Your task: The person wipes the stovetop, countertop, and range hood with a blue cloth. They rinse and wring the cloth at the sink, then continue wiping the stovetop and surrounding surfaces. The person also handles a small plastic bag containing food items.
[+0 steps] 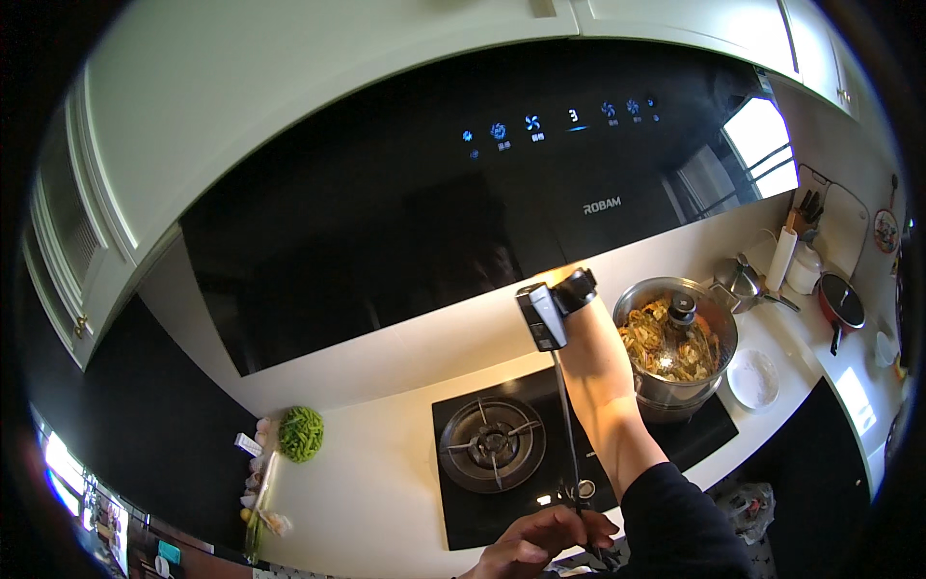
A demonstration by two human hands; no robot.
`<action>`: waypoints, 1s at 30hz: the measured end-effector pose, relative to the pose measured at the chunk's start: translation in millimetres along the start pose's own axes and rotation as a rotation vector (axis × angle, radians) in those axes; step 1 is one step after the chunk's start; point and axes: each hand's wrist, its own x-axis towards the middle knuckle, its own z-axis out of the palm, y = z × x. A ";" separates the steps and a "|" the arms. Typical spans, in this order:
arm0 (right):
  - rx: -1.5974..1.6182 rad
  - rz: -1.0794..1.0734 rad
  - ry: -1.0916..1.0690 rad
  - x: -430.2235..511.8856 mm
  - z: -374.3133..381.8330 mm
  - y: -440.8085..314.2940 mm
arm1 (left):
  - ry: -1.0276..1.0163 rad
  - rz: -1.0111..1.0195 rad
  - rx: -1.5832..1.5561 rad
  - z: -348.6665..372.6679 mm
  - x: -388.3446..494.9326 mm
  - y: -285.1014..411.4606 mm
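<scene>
My right forearm (604, 391) reaches up across the cooktop (456, 525), just left of a stainless-steel pot (665, 394). A strapped-on device (542, 318) covers the wrist. Only a lit sliver of my right hand (561, 276) shows under the range hood's (405, 239) lower edge; its fingers are hidden. A black cable (566, 412) runs down from the device to my left hand (535, 539). The left fingers curl around it at the cooktop's front edge, beside a control knob (587, 490). A glass lid with a black knob (681, 307) covers mixed food in the pot.
A bare gas burner (493, 444) lies left of my arm. Green vegetable pieces (301, 434) and several eggs (262, 438) line the left counter. Right of the pot are a white dish (753, 379), a steel pot with a handle (739, 279) and a red pan (841, 302).
</scene>
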 end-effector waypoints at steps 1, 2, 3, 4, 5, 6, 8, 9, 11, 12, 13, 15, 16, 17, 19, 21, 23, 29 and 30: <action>-0.001 0.002 -0.004 8.0 3.7 5.5 | -0.004 0.013 0.002 1.2 2.0 3.0; 0.004 0.006 -0.010 13.7 7.8 12.4 | -0.006 0.026 0.005 1.3 3.2 6.1; 0.020 0.017 -0.014 18.1 11.8 18.3 | -0.012 0.056 0.039 0.1 4.1 8.9; 0.024 0.035 -0.022 19.2 16.3 27.7 | -0.015 0.089 0.074 -2.0 4.0 11.5; 0.024 0.058 -0.031 17.5 20.8 38.5 | -0.016 0.126 0.109 -4.8 3.2 13.9; 0.026 0.079 -0.040 15.1 25.0 47.3 | 0.031 0.114 0.110 -7.2 -0.7 17.7; 0.044 0.124 -0.059 9.9 33.4 63.0 | 0.137 0.104 0.135 -10.1 -10.3 22.5; 0.046 0.146 -0.074 7.4 38.4 71.9 | 0.188 0.100 0.145 -12.2 -13.8 24.4; 0.047 0.182 -0.098 3.4 48.5 87.8 | 0.189 0.113 0.137 -15.2 -19.1 26.9; 0.053 0.201 -0.110 3.6 53.6 93.6 | 0.183 0.124 0.127 -16.5 -20.5 27.6; 0.047 0.226 -0.124 1.5 60.5 104.8 | 0.174 0.134 0.117 -17.6 -21.8 29.2; 0.042 0.257 -0.154 -0.1 72.8 121.7 | 0.173 0.138 0.100 -18.7 -24.8 33.1; 0.046 0.278 -0.169 -1.4 78.8 130.2 | 0.172 0.145 0.092 -19.5 -26.6 35.8; 0.044 0.295 -0.185 -1.8 85.1 139.1 | 0.184 0.157 0.095 -20.0 -29.1 38.4; 0.034 0.322 -0.208 -6.6 96.3 157.5 | 0.215 0.181 0.097 -20.6 -36.2 44.0; 0.025 0.340 -0.230 -9.6 105.1 171.9 | 0.254 0.193 0.106 -22.4 -43.5 49.0; 0.015 0.357 -0.249 -13.1 112.6 184.3 | 0.281 0.209 0.109 -25.3 -49.7 53.7; -0.032 0.398 -0.312 -24.9 125.6 204.0 | 0.315 0.235 0.115 -29.5 -62.3 62.1; -0.040 0.401 -0.324 -26.4 127.1 206.1 | 0.301 0.243 0.118 -29.7 -63.0 62.2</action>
